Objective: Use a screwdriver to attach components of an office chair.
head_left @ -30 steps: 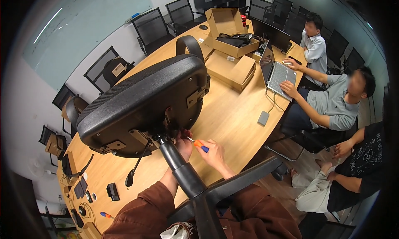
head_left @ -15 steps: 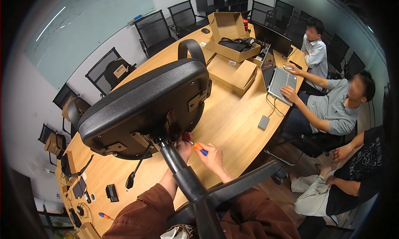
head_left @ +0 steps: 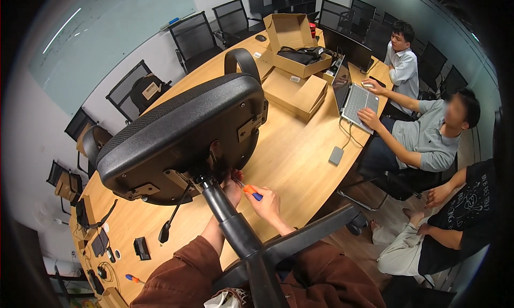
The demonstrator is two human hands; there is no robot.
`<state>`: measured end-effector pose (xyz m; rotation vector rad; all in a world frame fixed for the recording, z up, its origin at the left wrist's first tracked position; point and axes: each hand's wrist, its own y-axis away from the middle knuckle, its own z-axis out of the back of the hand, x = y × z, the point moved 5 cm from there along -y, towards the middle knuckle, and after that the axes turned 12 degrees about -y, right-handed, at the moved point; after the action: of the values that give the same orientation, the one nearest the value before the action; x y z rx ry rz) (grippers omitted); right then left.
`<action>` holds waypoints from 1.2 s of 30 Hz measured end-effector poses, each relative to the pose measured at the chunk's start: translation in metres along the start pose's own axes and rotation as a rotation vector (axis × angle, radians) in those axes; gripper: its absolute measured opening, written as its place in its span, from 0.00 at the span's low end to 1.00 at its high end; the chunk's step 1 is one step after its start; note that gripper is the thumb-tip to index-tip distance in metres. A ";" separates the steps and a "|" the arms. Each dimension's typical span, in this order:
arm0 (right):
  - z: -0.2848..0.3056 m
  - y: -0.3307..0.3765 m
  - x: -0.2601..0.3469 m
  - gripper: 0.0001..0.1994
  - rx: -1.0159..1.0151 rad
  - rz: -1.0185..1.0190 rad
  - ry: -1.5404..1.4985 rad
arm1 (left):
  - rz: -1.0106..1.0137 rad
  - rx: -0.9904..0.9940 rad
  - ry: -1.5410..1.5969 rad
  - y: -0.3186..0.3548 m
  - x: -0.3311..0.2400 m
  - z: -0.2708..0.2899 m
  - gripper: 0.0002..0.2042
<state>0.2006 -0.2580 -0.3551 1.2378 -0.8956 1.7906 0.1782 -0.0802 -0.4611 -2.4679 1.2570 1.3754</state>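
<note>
An upturned black office chair lies across the table edge in front of me, its seat (head_left: 176, 126) tilted with the underside facing me. From the seat plate a black gas cylinder (head_left: 224, 206) runs down toward my body. My right hand (head_left: 269, 207) is closed around the orange and blue handle of a screwdriver (head_left: 254, 193), its shaft pointing up at the seat's underside. Behind the cylinder, my left hand (head_left: 231, 194) has its fingers curled close to the screwdriver's tip; what they pinch is hidden. A height lever (head_left: 165, 233) sticks out below the seat.
A chair-base leg with a caster (head_left: 355, 222) reaches right. Cardboard boxes (head_left: 297, 94), a laptop (head_left: 356, 107) and a small grey box on a cable (head_left: 336, 156) stand beyond. Another screwdriver (head_left: 133, 278) and a black part (head_left: 142, 248) lie left. Three people sit along the right side.
The view has shifted slightly, so the whole scene sits a little further left. Both hands stay at the seat's underside, with the screwdriver still in my right hand.
</note>
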 end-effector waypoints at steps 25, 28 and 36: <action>-0.014 0.001 -0.014 0.19 0.025 -0.127 -0.266 | 0.018 -0.005 0.023 0.013 -0.005 -0.006 0.09; -0.015 0.000 -0.018 0.20 0.015 -0.135 -0.263 | 0.009 0.021 0.046 0.013 -0.006 -0.008 0.10; -0.017 0.000 -0.026 0.21 0.024 -0.189 -0.247 | 0.029 0.000 0.014 0.007 -0.005 -0.003 0.08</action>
<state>0.2002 -0.2486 -0.3847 1.5300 -0.8614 1.5267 0.1741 -0.0833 -0.4531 -2.4729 1.3012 1.3673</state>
